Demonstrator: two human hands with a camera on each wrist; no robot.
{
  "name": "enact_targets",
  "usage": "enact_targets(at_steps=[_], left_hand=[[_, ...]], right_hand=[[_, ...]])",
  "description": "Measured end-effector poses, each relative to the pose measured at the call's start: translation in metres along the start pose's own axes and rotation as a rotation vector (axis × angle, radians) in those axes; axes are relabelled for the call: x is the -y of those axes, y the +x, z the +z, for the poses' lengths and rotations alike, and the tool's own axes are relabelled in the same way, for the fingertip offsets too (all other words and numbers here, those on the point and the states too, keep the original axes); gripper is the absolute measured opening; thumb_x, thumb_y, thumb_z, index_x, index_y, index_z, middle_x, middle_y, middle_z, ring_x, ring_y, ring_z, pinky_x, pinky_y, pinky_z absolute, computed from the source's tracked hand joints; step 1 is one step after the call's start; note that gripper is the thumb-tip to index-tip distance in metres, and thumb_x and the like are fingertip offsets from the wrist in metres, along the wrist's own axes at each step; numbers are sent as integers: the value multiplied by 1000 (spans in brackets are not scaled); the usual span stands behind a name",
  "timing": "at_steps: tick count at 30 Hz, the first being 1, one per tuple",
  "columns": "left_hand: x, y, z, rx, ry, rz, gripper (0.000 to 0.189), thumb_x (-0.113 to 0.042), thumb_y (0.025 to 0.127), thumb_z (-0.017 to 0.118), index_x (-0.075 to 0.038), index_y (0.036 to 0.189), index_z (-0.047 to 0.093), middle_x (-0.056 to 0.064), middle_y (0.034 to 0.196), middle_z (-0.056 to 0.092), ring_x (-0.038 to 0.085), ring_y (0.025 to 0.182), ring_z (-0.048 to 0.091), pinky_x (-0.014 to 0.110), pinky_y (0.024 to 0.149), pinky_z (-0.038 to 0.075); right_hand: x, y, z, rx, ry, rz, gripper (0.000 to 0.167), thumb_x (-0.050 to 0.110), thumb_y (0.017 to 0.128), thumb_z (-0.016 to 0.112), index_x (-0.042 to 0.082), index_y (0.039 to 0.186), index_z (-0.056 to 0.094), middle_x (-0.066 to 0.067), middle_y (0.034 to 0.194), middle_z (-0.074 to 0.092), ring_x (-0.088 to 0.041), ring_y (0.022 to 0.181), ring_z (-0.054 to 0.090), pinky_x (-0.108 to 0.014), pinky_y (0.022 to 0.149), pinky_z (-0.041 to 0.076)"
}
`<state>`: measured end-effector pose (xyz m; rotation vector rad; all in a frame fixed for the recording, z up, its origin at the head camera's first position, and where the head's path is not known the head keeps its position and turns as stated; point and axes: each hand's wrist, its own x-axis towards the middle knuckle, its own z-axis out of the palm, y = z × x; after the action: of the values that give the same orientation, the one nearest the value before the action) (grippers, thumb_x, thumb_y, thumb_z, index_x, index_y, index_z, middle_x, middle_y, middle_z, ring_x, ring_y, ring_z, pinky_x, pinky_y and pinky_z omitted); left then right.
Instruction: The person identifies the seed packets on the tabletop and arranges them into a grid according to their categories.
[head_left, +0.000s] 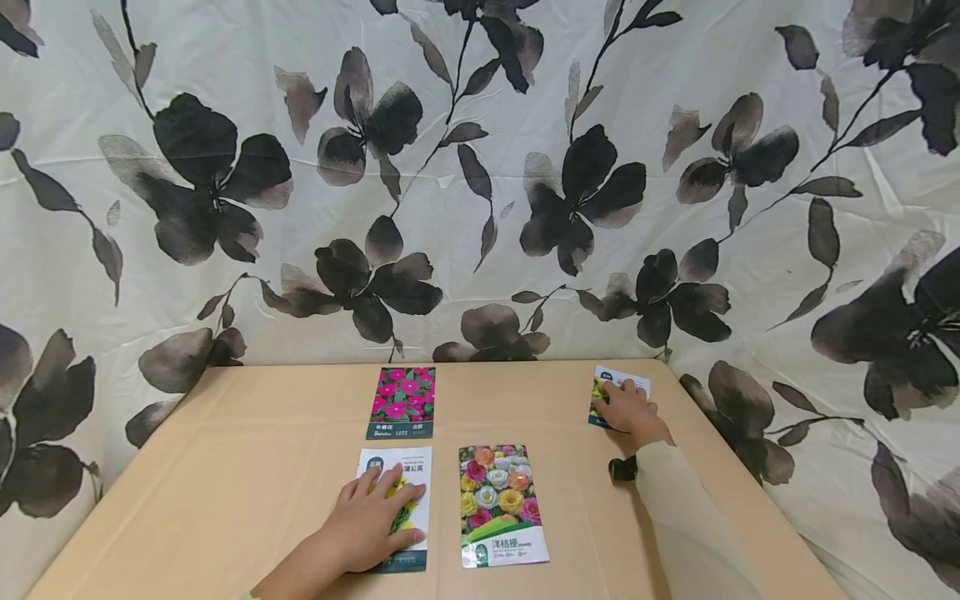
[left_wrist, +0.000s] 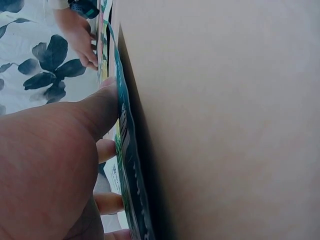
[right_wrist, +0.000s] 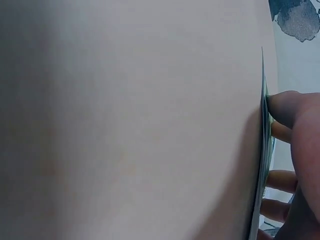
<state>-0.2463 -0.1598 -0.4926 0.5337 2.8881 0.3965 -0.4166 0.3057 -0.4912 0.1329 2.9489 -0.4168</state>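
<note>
My left hand point(head_left: 367, 521) rests with spread fingers on a white seed packet point(head_left: 416, 467) with yellow flowers and a dark teal bottom band. In the left wrist view, the thumb point(left_wrist: 102, 102) and fingertips touch the packet's face, and its teal edge point(left_wrist: 131, 150) stands slightly off the tabletop. At the back right, my right hand point(head_left: 630, 410) lies over another white and yellow seed packet point(head_left: 637, 382), covering much of it. Layered edges point(right_wrist: 262, 135) under the right thumb point(right_wrist: 284, 107) suggest more than one packet there; how many, I cannot tell.
A seed packet with pink flowers point(head_left: 405, 396) lies at the table's back, above the left hand's packet. Right of that hand lies a packet with multicoloured roses point(head_left: 498, 500). The wooden table point(head_left: 285, 433) ends at a floral cloth point(head_left: 480, 208). A black band point(head_left: 622, 470) circles the right wrist.
</note>
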Motion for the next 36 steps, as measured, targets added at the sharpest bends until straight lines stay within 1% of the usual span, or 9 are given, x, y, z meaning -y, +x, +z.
enact_targets(at_steps=[4,9,18,26,30,36], left_hand=[[0,0,0,-2,0,1,68,-67,86,67,-32,143,59,14,161,42,51,147,32,74,113,25],[0,-1,-1,-5,4,2,68,-68,86,67,-32,143,59,14,161,42,52,146,32,74,113,26],[0,0,-1,-2,6,0,68,-68,86,67,-32,143,60,14,161,43,51,146,33,73,113,26],[-2,0,-4,1,14,-8,68,-68,85,68,-33,143,59,13,161,42,50,147,33,73,113,26],[-2,0,-2,2,15,-9,68,-68,85,68,-33,143,60,13,161,42,50,147,33,73,113,26],[-2,1,-1,1,5,-6,68,-67,85,69,-32,143,60,13,161,43,51,146,33,74,113,25]], right_hand=[[0,0,1,-10,1,-5,58,45,106,46,14,155,39,-33,152,31,-56,136,31,-79,106,24],[4,-2,0,-3,8,-8,58,45,106,47,13,154,40,-34,151,31,-56,135,32,-79,106,24],[10,-2,4,0,-15,-18,58,45,105,49,14,154,41,-33,152,31,-56,135,32,-79,105,26],[18,-5,5,2,-27,-35,57,44,105,49,14,154,43,-32,153,33,-55,135,33,-77,103,31],[20,-4,8,-3,-34,-49,57,44,105,49,15,153,44,-32,152,34,-54,134,35,-76,102,32],[25,-5,10,-9,-26,-51,56,44,104,50,16,152,46,-30,153,36,-54,136,35,-74,103,33]])
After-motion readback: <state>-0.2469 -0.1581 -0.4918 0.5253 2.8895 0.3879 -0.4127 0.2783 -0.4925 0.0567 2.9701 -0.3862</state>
